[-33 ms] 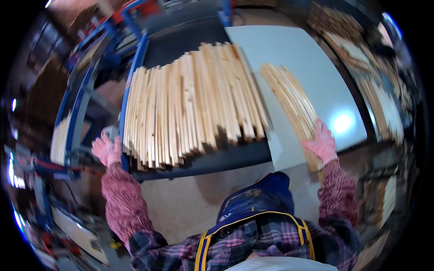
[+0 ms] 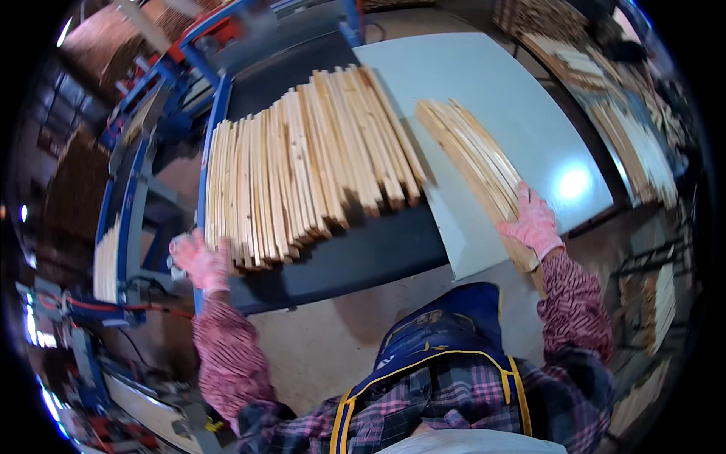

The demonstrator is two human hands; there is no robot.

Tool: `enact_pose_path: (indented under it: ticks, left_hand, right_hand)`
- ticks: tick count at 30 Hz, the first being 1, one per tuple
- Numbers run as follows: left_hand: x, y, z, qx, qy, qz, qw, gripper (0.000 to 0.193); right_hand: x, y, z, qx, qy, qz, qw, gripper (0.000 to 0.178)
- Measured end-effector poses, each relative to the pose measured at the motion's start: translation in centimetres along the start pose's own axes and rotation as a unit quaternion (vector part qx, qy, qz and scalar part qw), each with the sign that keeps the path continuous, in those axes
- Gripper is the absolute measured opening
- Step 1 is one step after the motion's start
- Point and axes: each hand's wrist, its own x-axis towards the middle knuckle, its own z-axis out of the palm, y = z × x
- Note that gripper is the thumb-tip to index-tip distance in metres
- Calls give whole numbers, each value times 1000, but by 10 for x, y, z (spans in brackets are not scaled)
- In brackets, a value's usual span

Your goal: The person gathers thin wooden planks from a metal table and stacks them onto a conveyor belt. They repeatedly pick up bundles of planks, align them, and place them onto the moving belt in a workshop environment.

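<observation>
A wide row of pale wooden strips (image 2: 302,163) lies side by side on a black surface (image 2: 355,253), its near ends uneven. My left hand (image 2: 203,261), in a pink glove, is at the row's near left corner, fingers spread, beside a blue rail (image 2: 214,136). It holds nothing that I can see. On the white board (image 2: 454,68) to the right lies a smaller bundle of wooden strips (image 2: 469,155). My right hand (image 2: 535,225), also gloved in pink, grips the near part of this bundle, thumb across the top and fingers along its right side. The bundle's near end juts past the board's edge.
Blue machine frames (image 2: 140,181) stand at the left, with a short stack of strips (image 2: 107,261) among them. A red hose (image 2: 162,309) runs there. More timber (image 2: 628,144) is piled along the right side. Concrete floor (image 2: 318,356) shows in front of me.
The row of strips sits slightly farther from the black surface's near edge. My left hand has moved right, in against the row's corner. My right hand stays at the smaller bundle.
</observation>
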Motion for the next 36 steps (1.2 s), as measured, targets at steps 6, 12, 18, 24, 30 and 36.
enact_pose_path:
  ticks: [6,12,18,24,30,36]
  left_hand:
    - [-85,265,-121,-375,-94,279,879,80]
    - [-224,369,-107,-593,-165,265,743,82]
    - [-260,409,-141,-612,-210,149,747,94]
    - [-193,404,-97,-548,-236,289,749,68]
    - [45,453,-21,-260,70,38,962,68]
    - [138,461,90,-319,-351,-62,878,72]
  right_hand:
    - [14,-4,8,-58,-76,-64,993,118]
    - [12,28,68,258,-115,-151,947,103]
    - [15,44,113,388,-117,-195,893,93]
    - [29,-5,49,158,-117,-156,968,122]
    - [41,-15,35,94,-112,-188,971,120]
    - [48,-23,32,64,-115,-182,974,119]
